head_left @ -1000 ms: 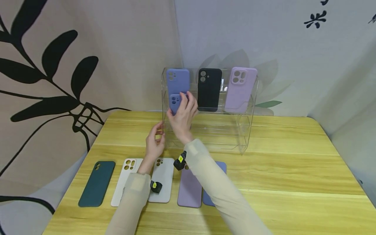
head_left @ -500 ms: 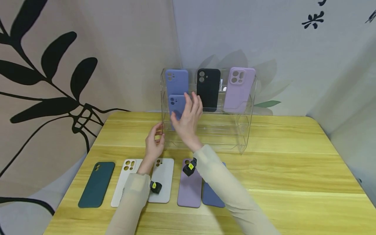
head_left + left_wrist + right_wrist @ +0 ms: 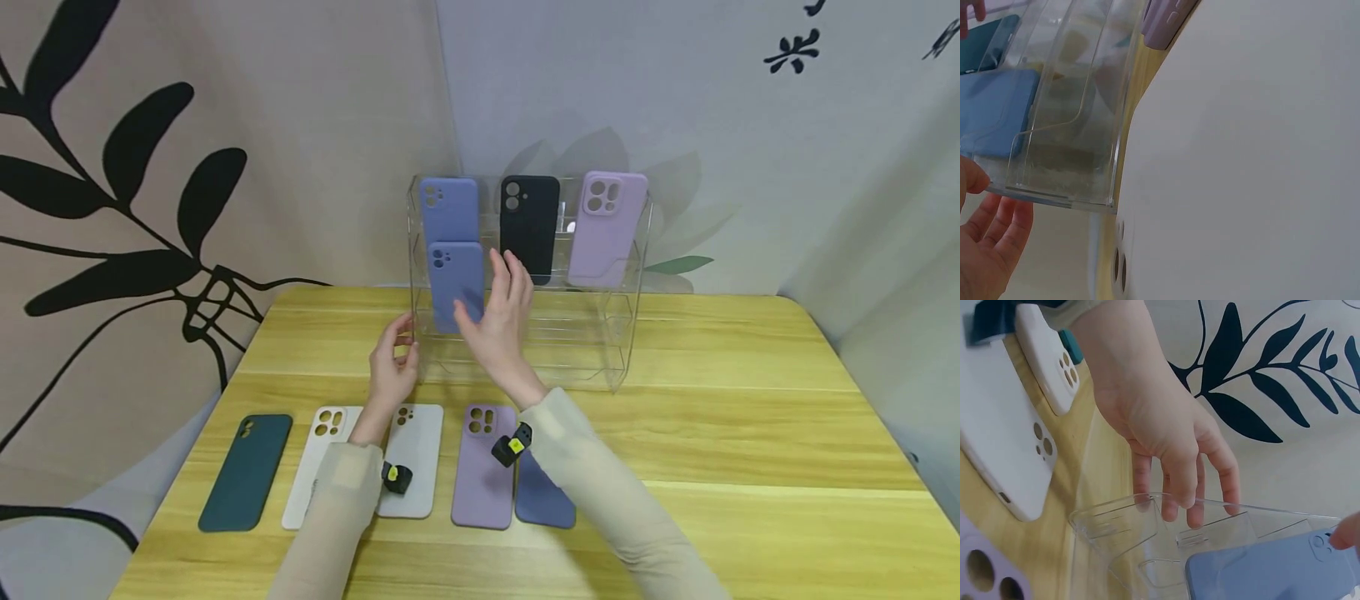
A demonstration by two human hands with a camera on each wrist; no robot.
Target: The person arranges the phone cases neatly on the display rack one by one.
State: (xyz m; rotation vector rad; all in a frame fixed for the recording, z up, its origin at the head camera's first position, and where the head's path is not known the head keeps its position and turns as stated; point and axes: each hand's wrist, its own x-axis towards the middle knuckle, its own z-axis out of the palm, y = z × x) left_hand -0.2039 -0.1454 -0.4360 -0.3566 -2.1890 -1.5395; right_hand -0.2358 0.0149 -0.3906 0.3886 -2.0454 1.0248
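Note:
A clear acrylic display stand [image 3: 570,360] stands at the back of the table. My left hand [image 3: 392,367] grips its left side panel, thumb and fingers on opposite faces in the left wrist view. On the second tier leans a blue phone case [image 3: 452,279], upright, camera holes at the top. Just to its right my right hand [image 3: 504,325] hovers with fingers spread and nothing in them. Along the top tier lean another blue phone case [image 3: 448,207], a black phone case [image 3: 529,218] and a light purple phone case [image 3: 609,215].
In front of the stand lie a dark green phone case [image 3: 246,472], two white phone cases [image 3: 422,454], a purple phone case [image 3: 482,493] and a darker blue phone case [image 3: 546,500]. My forearms partly cover some. A wall with leaf prints [image 3: 150,133] rises behind the table.
My right hand has let go of the lower blue phone case and drawn away to the right and down. That case now stands lower, on the second tier. My left hand keeps its place.

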